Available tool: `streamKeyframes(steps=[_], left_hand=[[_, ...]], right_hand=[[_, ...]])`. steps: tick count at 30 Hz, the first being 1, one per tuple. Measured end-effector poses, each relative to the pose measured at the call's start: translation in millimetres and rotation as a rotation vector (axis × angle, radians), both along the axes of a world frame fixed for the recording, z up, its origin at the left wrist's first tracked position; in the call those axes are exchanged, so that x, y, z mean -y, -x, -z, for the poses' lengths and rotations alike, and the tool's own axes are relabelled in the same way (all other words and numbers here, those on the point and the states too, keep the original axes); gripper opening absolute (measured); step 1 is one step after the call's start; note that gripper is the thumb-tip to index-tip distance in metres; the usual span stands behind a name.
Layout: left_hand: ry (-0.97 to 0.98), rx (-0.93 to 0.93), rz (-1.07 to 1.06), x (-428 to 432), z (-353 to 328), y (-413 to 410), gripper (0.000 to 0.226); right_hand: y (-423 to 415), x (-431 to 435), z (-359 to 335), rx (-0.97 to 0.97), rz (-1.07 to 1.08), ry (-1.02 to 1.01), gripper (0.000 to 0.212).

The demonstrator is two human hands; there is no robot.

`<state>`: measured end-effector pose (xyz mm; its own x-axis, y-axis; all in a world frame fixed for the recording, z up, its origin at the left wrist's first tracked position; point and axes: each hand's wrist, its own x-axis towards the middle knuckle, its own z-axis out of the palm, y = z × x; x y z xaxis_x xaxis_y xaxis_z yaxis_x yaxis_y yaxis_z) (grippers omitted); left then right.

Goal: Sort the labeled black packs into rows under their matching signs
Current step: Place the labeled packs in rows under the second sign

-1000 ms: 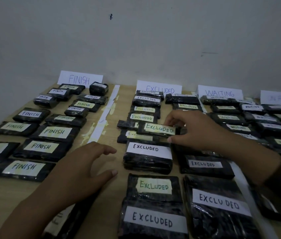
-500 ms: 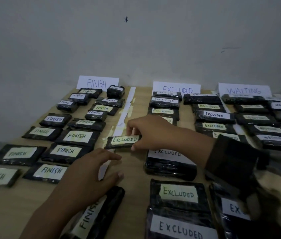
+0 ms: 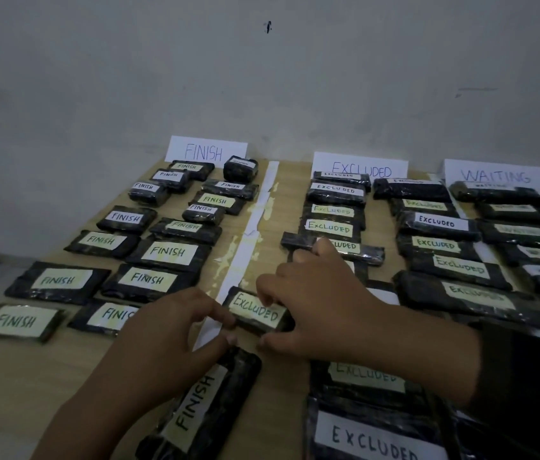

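Note:
A small black pack labeled EXCLUDED [image 3: 257, 311] lies over the white paper strip [image 3: 252, 240] between the FINISH and EXCLUDED rows. My right hand [image 3: 321, 307] grips its right end with curled fingers and thumb. My left hand [image 3: 175, 330] pinches its left end. Three white signs stand against the wall: FINISH [image 3: 207, 151], EXCLUDED [image 3: 359, 167] and WAITING [image 3: 495, 174]. Rows of black labeled packs lie under each sign. A long FINISH pack [image 3: 205, 403] lies lengthwise just below my hands.
The wooden table [image 3: 13, 386] ends at the left, with floor beyond. A grey wall [image 3: 262, 78] stands right behind the signs. Large EXCLUDED packs [image 3: 371, 439] fill the near right. Bare wood shows at the near left.
My right hand lifted the small EXCLUDED pack out of its row and carried it left and nearer, onto the paper strip. My left hand came up and took its left end.

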<state>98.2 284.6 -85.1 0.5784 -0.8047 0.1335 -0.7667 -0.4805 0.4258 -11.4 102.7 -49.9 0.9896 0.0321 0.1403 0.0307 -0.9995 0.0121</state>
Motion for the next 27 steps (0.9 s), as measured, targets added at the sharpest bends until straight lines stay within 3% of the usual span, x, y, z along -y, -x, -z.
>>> streamKeyframes(steps=[5, 9, 21, 24, 27], left_hand=[[0.002, 0.012, -0.004, -1, 2, 2, 0.038], [-0.003, 0.013, -0.016, -4, -1, 5, 0.026], [0.024, 0.003, -0.054, -16, -12, 7, 0.009], [0.06, 0.009, -0.108, -28, -17, 4, 0.011], [0.048, 0.033, -0.144, -41, -21, 5, 0.014]], right_hand=[[1, -3, 6, -0.052, -0.051, 0.133, 0.048], [4, -3, 4, -0.113, -0.091, 0.187, 0.049], [3, -5, 1, -0.181, -0.13, 0.198, 0.048], [-4, -14, -2, -0.123, -0.267, 0.15, 0.056], [-17, -26, -5, -0.181, -0.462, 0.155, 0.067]])
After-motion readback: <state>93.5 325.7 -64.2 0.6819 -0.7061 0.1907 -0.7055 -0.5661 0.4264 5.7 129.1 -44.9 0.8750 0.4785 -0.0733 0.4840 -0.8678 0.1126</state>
